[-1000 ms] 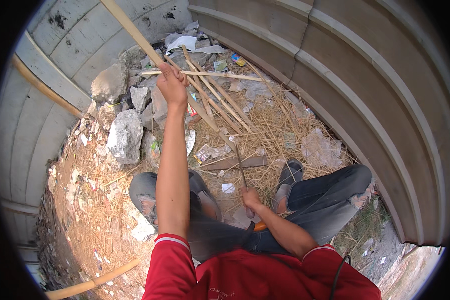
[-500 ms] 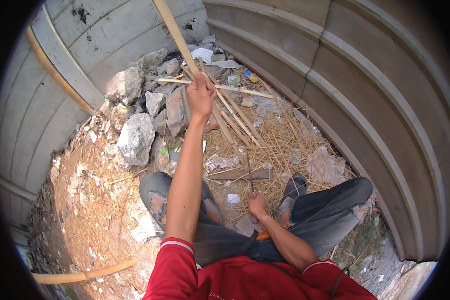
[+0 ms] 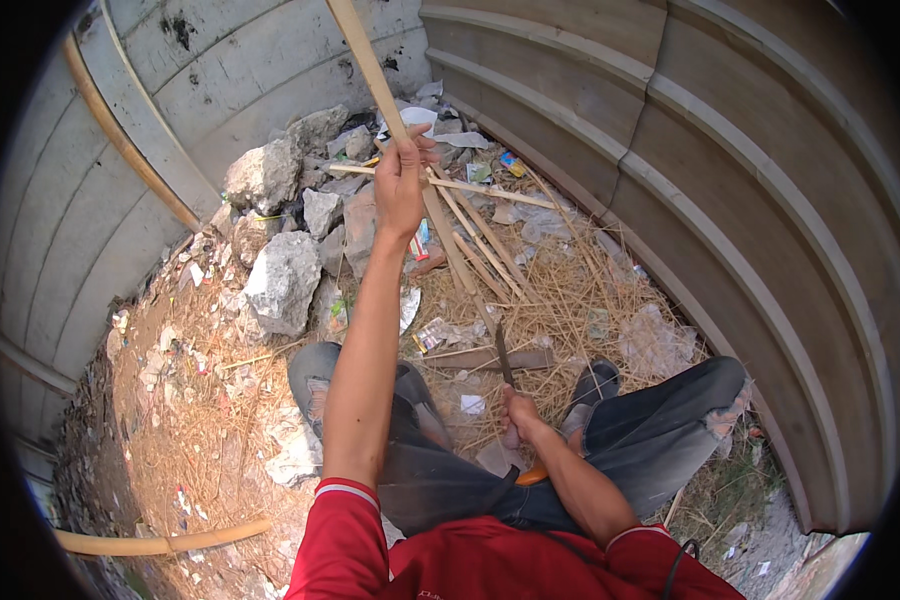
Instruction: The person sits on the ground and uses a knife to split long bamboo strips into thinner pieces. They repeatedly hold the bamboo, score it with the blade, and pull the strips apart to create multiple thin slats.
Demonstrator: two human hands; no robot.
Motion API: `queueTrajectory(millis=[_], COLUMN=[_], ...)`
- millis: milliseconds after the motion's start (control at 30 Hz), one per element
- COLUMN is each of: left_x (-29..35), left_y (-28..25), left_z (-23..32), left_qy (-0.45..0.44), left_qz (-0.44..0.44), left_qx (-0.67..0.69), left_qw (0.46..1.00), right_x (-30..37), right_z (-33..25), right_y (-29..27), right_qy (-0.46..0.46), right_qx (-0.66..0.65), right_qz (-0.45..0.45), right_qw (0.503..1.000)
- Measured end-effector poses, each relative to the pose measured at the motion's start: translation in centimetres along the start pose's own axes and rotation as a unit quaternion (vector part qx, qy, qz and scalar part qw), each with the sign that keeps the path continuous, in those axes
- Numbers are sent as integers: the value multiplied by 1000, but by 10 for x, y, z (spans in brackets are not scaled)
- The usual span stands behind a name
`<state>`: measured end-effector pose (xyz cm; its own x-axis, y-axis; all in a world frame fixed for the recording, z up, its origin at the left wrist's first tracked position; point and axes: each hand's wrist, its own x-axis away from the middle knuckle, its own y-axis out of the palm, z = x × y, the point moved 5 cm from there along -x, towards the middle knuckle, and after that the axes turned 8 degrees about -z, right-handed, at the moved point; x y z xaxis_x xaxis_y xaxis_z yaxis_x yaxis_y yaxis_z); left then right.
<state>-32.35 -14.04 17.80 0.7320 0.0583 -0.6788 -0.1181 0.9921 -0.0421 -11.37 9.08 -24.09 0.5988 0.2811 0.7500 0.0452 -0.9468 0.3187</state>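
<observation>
A long, pale bamboo strip (image 3: 368, 68) slants down from the top of the view toward the ground between my knees. My left hand (image 3: 403, 185) holds it part-way along, thumb against the strip and fingers loosened out to the right. Lower down, my right hand (image 3: 520, 415) is closed round the handle of a knife; most of the handle is hidden by the fingers. The knife's narrow dark blade (image 3: 503, 350) points up and away, its tip at the strip's lower end. Several thinner bamboo strips (image 3: 482, 233) lie crossed on the ground beyond.
Broken rocks (image 3: 283, 283) are piled ahead and left. Dry straw and shavings (image 3: 590, 290) cover the ground, with a flat wooden piece (image 3: 490, 359) among them. A corrugated metal wall (image 3: 730, 200) curves along the right; a pale panelled wall (image 3: 240, 70) stands behind. A bamboo pole (image 3: 170, 542) lies lower left.
My left hand's fingers have loosened from a tight grip and stretched outward on the strip. The knife blade has turned, showing more of its flat side.
</observation>
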Motion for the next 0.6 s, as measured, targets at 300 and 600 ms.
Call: queueTrajectory(millis=[300, 600], left_x=[-149, -150], left_y=[-48, -17], left_z=[173, 172], left_qy=[143, 95], left_qz=[119, 107], left_qx=[-19, 85], left_qw=[982, 986], right_x=[25, 315], right_z=[-25, -285], right_y=[22, 132], right_qy=[-71, -509], right_qx=[2, 12], right_qz=[20, -111], right_qw=[997, 853])
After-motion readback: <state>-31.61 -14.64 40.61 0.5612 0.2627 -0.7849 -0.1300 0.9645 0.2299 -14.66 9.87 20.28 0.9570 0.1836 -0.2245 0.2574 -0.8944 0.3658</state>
